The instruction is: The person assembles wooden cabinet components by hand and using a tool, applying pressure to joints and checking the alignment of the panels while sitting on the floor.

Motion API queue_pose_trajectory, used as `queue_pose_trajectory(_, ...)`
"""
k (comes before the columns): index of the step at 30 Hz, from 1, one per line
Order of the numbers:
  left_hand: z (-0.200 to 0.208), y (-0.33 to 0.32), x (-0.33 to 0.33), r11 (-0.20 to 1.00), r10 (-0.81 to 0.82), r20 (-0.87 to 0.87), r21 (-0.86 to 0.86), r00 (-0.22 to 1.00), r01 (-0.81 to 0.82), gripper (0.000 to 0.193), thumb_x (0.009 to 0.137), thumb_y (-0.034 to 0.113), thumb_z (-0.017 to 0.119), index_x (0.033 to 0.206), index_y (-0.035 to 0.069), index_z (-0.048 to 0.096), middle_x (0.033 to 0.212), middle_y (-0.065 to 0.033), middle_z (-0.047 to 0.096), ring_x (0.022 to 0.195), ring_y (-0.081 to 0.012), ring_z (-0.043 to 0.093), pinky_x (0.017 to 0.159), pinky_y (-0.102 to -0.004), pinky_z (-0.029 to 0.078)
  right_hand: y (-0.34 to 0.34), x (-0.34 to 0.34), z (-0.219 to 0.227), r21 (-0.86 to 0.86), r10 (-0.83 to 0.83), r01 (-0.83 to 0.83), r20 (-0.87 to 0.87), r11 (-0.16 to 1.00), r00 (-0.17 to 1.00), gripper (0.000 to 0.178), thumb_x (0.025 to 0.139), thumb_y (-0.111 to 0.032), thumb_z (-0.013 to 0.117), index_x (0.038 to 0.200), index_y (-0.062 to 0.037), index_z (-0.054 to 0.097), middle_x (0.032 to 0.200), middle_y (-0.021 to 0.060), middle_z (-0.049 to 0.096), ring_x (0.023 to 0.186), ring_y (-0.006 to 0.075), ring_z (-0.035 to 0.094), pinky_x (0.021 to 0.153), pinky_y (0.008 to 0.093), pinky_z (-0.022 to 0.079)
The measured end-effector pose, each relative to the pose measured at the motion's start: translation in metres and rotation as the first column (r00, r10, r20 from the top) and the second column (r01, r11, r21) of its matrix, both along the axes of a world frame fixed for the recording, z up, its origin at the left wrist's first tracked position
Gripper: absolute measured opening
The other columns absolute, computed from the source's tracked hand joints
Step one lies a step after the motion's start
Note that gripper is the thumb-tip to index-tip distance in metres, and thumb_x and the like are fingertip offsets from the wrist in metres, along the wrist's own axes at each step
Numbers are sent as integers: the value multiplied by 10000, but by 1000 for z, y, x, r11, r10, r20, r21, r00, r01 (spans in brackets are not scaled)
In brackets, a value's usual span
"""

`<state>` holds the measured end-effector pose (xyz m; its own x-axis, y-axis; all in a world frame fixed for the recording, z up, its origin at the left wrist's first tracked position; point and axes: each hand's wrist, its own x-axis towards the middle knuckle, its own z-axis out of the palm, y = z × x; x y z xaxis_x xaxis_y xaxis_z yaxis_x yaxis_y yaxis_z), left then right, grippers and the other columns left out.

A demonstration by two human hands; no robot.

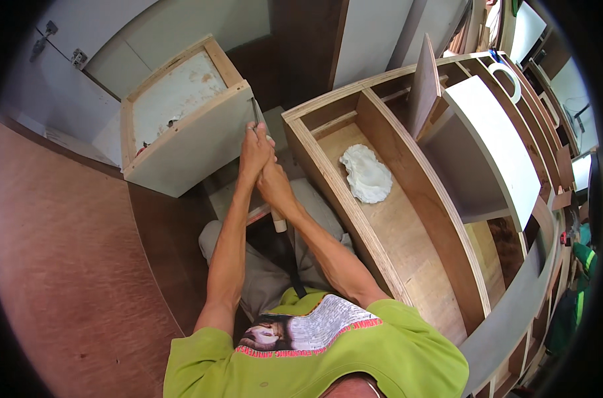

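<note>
My left hand [253,151] is closed around a slim tool with a narrow metal end [255,109], whose tip meets the right edge of a pale box-shaped cabinet part [195,136]. Just below it, my right hand [275,184] is closed too, pressed up against the left. A light wooden handle [279,223] pokes out beneath my right wrist, roughly in line with the metal end; my hands hide the stretch between. The tool's exact kind cannot be made out. A light wood frame [225,61] edges the box's open-looking top face.
To the right lies a long plywood cabinet carcass [381,259] with dividers, a crumpled white cloth or plastic [366,174] inside. A curved white panel [500,139] and an upright thin board [426,89] stand on it. A reddish-brown board [69,245] fills the left; a tape roll [507,81] sits far right.
</note>
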<state>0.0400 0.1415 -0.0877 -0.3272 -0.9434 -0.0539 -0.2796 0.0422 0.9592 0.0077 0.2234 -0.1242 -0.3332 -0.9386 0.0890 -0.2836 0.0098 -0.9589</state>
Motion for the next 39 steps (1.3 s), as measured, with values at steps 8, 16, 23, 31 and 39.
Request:
queue_pose_trajectory(8,-14,-13,12,990,18,141,-142,990,2,430,989,320,392,1229,-34,433,660,-97,574,566,-195,590,493,-334,471,0,16,-1,-213,-29,63,159,975,987,621,927,-147,441,1451,-33,130,1047,347,583,970,522,548,804,493,449)
queue_pose_trajectory(16,-17,-3,28,989,-23,179,-140,984,49,367,994,301,369,1196,4,444,692,-122,616,593,-260,643,567,-391,491,1,31,-10,12,-76,75,252,997,965,526,940,-193,440,1412,-52,259,1053,312,600,957,511,562,781,470,457)
queue_pose_trajectory(23,-32,-7,17,983,11,70,-186,998,3,386,1007,299,354,1255,11,419,694,-90,575,525,-188,588,491,-322,492,-16,21,-50,-87,-89,89,4,992,996,348,880,-150,503,1185,11,459,759,303,606,745,499,578,616,541,427)
queue_pose_trajectory(31,-27,4,6,996,29,133,-91,991,-17,360,1005,309,349,1236,39,410,750,-126,600,577,-219,628,478,-345,504,-13,-2,-62,-33,4,-13,-254,999,967,230,859,-143,517,999,34,558,780,309,607,755,515,569,658,567,443)
queue_pose_trajectory(39,-12,5,-2,992,41,158,-120,987,-22,410,988,291,380,1249,-26,379,813,-257,618,712,-352,659,579,-434,506,-21,-9,-65,-177,-85,38,-267,983,960,286,856,-142,534,1089,24,524,893,304,616,850,521,561,720,559,450)
